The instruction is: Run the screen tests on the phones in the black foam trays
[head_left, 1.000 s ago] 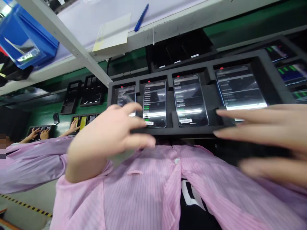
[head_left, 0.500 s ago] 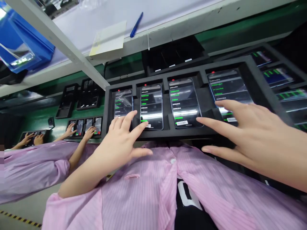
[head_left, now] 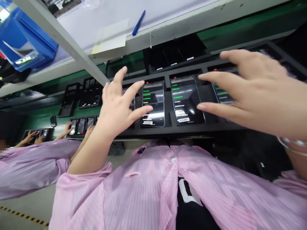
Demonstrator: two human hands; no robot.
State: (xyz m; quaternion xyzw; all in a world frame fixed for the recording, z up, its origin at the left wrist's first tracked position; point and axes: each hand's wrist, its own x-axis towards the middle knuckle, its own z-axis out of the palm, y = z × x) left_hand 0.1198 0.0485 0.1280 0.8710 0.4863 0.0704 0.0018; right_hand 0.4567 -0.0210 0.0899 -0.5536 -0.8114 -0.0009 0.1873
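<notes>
A black tray (head_left: pixel 208 127) in front of me holds several phones with lit screens showing green text lines. My left hand (head_left: pixel 117 105) hovers over the leftmost phone with its fingers spread, its thumb reaching across the second phone (head_left: pixel 153 103). My right hand (head_left: pixel 254 89) is raised over the rightmost phone (head_left: pixel 222 92), fingers stretched out and apart, holding nothing. The third phone (head_left: pixel 185 100) lies uncovered between the two hands. I wear a pink striped coat.
To my left, co-workers in pink sleeves (head_left: pixel 31 166) touch phones in their own black trays (head_left: pixel 81 123). Empty black trays (head_left: pixel 90 94) lie further back. An upper shelf carries a blue pen (head_left: pixel 139 23), a paper sheet (head_left: pixel 110 35) and a blue bin (head_left: pixel 26 41).
Both hands have lifted from the lower edge of the tray up over the phones. The left hand's fingers have spread wider; the right hand has risen over the rightmost phone.
</notes>
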